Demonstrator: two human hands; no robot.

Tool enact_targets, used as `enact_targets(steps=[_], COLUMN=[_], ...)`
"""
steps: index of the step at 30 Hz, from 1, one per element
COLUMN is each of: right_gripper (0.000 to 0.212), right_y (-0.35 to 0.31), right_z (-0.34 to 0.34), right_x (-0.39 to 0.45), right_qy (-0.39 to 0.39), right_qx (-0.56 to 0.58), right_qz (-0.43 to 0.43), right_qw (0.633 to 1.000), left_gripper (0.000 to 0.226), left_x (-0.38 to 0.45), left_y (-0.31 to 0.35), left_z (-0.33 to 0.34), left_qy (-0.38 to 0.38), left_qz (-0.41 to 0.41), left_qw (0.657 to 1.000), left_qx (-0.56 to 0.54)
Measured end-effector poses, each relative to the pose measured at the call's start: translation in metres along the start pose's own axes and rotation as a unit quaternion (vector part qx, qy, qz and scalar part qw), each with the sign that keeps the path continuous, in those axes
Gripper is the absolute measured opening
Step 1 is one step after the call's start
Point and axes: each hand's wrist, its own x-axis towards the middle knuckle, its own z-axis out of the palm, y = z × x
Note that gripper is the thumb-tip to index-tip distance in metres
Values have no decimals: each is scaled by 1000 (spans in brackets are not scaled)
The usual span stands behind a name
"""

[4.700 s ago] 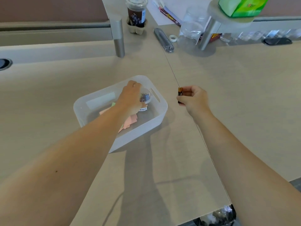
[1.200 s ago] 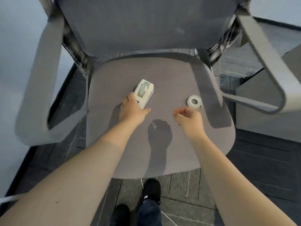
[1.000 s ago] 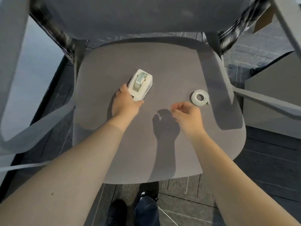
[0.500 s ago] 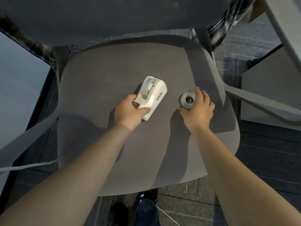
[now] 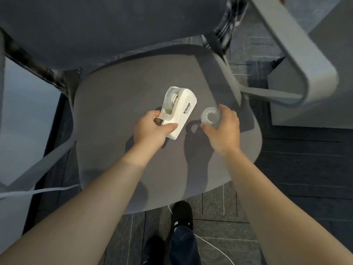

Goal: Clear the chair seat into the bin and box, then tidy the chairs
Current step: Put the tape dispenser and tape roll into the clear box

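I look down on a grey chair seat (image 5: 118,104) with nothing lying on it. My left hand (image 5: 150,129) grips a white tape dispenser (image 5: 180,109) by its near end and holds it tilted above the seat, the word VIVID showing on its side. My right hand (image 5: 223,129) pinches a clear roll of tape (image 5: 211,116) between thumb and fingers, lifted just off the seat. Shadows of both hands fall on the fabric between them.
The chair's backrest (image 5: 114,25) fills the top of the view, with a grey armrest (image 5: 298,54) at upper right and another at lower left. A pale cabinet side (image 5: 313,104) stands right of the chair. My feet (image 5: 181,213) and a white cable are on dark floor tiles below.
Both hands closed on their objects and lifted them off the seat: the left raised the tape dispenser, the right picked up the tape roll. Earlier I stood at a desk with a plastic box.
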Motion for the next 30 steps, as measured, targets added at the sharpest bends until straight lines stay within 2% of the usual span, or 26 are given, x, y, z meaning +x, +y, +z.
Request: enact_targets(steps=[3,10,14,20,30], right_gripper=[63,33,51,66,63], right_y=[-6,3,16,42,123], right_z=[-33,-119,-178,-264,-388], right_x=[-28,-121,-193,-293,-451], right_qy=[48,178,235,320,456], right_qx=[2,31,63,84,111], right_qz=[-3,12,44,109,175], right_qw=[999,984,969,937,865], left_gripper=[44,44,43,48,43], left_x=[-30,-120,-183,-288,-475], left_y=[22,65,89,121,152], left_z=[-3,3,18,50,133], left_qy=[-22,-98,-162,-245,-373], left_qz=[43,139,206,284,360], left_qw=[999,985,963,920,845], left_qx=[0,28,65,111,133])
